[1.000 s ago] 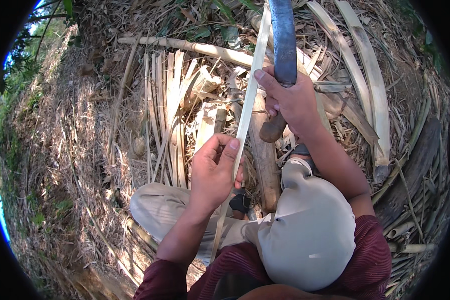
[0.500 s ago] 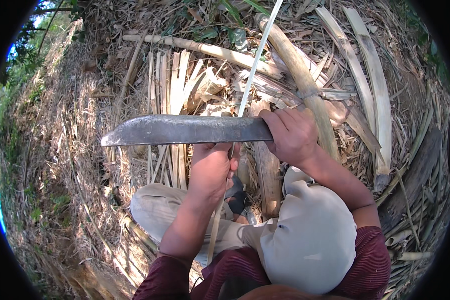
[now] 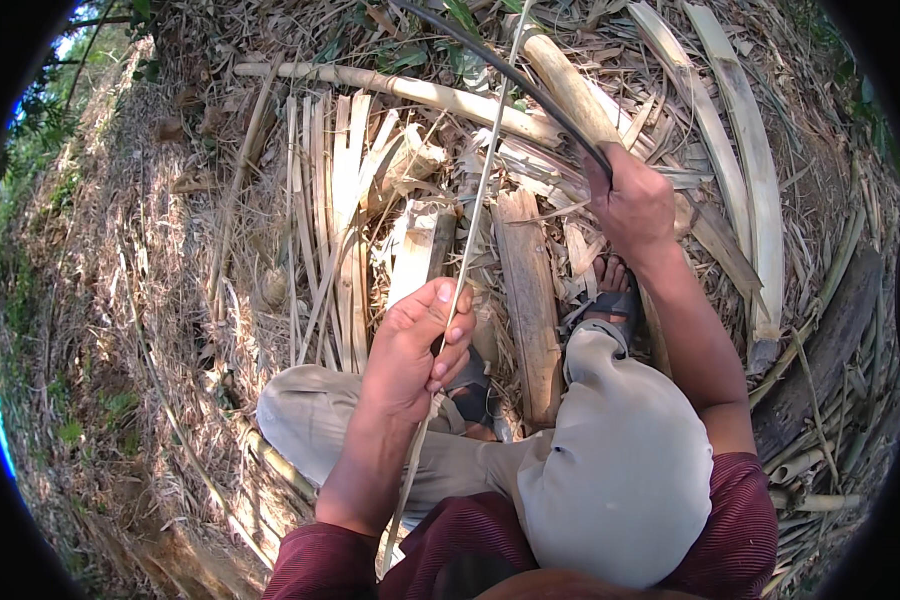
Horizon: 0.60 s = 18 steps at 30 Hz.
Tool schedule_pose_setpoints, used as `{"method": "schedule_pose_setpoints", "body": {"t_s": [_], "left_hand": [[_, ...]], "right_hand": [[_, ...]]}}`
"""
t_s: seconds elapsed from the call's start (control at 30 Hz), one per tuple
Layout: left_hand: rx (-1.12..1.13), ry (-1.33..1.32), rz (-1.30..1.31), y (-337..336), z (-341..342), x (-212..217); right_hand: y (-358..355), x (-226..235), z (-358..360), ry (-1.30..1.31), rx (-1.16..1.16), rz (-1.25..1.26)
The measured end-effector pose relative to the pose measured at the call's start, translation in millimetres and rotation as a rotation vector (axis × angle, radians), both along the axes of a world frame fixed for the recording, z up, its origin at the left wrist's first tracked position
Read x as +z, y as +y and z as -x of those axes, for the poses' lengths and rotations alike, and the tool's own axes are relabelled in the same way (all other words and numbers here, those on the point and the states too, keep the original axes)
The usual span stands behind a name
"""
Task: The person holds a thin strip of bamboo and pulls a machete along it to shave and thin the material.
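A long, thin bamboo strip (image 3: 482,185) runs from the top of the view, past my chest, down toward my lap. My left hand (image 3: 420,345) is closed on it, thumb and fingers pinching it above my left leg. Farther forward and to the right, my right hand (image 3: 635,205) grips a machete, its handle hidden in the fist. The machete's dark blade (image 3: 536,93) shows almost edge-on, as a narrow curved line slanting up and left. Near the top it crosses the strip in the picture; whether they touch I cannot tell.
Split bamboo slats (image 3: 345,230) lie in a bundle ahead on the left. A flat piece of wood (image 3: 530,320) rests between my sandalled feet. Longer split culms (image 3: 740,150) lie at the right, and a bamboo pole (image 3: 410,92) crosses the litter ahead.
The machete has turned from broadside across the strip to edge-on, pointing up and away. My right hand has moved right and slightly forward. My left hand is now uncovered, still on the strip.
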<state>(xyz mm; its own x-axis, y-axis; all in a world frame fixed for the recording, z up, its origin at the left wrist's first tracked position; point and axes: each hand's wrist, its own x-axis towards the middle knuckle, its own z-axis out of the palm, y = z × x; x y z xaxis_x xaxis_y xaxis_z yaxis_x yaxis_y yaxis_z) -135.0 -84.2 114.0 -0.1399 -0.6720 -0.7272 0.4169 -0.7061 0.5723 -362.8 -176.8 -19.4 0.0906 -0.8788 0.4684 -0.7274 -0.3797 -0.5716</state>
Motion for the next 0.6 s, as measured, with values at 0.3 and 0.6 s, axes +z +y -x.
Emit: {"method": "schedule_pose_setpoints", "body": {"t_s": [0.3, 0.6], "left_hand": [[0.047, 0.004, -0.065, -1.5, 2.2, -4.4], [0.002, -0.152, -0.030, 21.9, 1.6, -9.9]], "right_hand": [[27.1, 24.4, -21.2, 0.116, 0.335, 0.173], [-9.5, -15.3, 24.2, 0.106, -0.028, -0.151]]}}
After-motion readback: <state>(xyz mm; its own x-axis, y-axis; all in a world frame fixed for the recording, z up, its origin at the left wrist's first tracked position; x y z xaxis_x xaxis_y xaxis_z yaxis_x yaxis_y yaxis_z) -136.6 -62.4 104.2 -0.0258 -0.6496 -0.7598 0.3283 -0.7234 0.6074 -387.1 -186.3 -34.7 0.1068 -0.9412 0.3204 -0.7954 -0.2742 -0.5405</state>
